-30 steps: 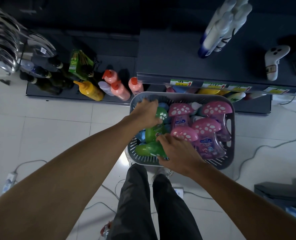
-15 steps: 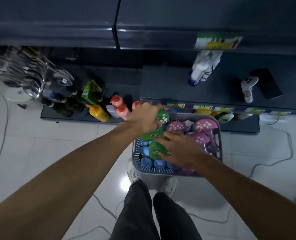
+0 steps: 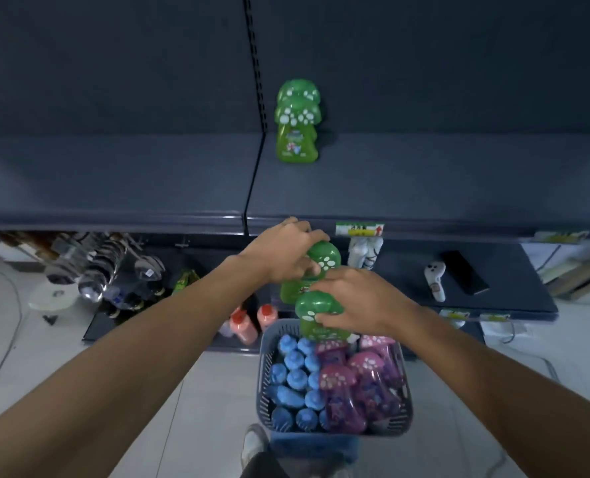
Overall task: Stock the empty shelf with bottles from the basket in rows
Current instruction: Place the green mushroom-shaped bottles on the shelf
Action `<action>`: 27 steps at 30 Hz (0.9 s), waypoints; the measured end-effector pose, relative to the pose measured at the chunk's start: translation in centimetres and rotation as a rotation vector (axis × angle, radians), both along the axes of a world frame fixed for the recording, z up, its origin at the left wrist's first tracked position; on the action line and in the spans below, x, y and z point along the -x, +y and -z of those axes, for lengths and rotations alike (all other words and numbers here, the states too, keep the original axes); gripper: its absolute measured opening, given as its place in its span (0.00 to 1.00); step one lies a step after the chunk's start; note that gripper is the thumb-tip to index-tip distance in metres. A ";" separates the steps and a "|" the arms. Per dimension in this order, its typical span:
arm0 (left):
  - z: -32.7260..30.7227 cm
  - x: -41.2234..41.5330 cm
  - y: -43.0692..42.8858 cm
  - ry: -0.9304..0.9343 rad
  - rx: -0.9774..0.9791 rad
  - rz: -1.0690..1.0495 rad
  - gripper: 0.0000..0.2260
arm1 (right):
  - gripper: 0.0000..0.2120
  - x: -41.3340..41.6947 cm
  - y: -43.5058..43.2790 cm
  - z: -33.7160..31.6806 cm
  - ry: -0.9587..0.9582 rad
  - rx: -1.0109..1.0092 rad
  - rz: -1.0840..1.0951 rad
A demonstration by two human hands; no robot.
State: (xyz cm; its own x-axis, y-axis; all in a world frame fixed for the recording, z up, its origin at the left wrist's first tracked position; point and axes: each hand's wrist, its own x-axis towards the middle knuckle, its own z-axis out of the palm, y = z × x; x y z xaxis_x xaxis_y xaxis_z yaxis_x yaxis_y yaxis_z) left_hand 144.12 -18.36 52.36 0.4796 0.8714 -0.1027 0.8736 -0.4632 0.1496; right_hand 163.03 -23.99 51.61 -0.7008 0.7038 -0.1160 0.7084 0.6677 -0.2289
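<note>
Dark store shelving backs the scene; its upper shelf (image 3: pixel 424 174) carries only a file of green bottles (image 3: pixel 297 132) at its back left corner. The left grip (image 3: pixel 281 253) is clamped on the upper green bottle (image 3: pixel 325 260) and the right grip (image 3: pixel 359 300) on the lower green bottle (image 3: pixel 316 313). Both are above the basket (image 3: pixel 264 367) at its far rim, probably taken as a pair to fill the row sooner. They are glossy, with white-spotted mushroom caps.

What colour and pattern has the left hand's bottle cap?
Its mushroom-shaped plastic cap is green with white spots; head view.
</note>
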 end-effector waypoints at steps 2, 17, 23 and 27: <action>-2.0 -0.1 0.5 -0.035 -0.026 0.007 0.29 | 0.20 -0.4 0.6 -2.0 0.018 0.003 0.018; -11.3 1.3 9.2 -0.323 -0.140 -0.074 0.30 | 0.26 -0.1 7.4 -10.7 0.143 -0.044 0.172; -13.1 3.1 13.1 -0.353 -0.241 -0.080 0.25 | 0.19 1.6 11.0 -13.3 0.194 -0.103 0.184; -12.8 4.3 15.2 -0.385 -0.268 -0.064 0.27 | 0.20 2.8 13.4 -13.9 0.198 -0.149 0.211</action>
State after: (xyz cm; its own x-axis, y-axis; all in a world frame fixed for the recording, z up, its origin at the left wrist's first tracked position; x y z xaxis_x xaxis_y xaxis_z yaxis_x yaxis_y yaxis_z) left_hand 139.78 -3.17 65.14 0.3835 0.8718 0.3046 0.8059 -0.4771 0.3507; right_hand 160.27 -10.59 65.48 -0.5364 0.8350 0.1232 0.7864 0.5474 -0.2863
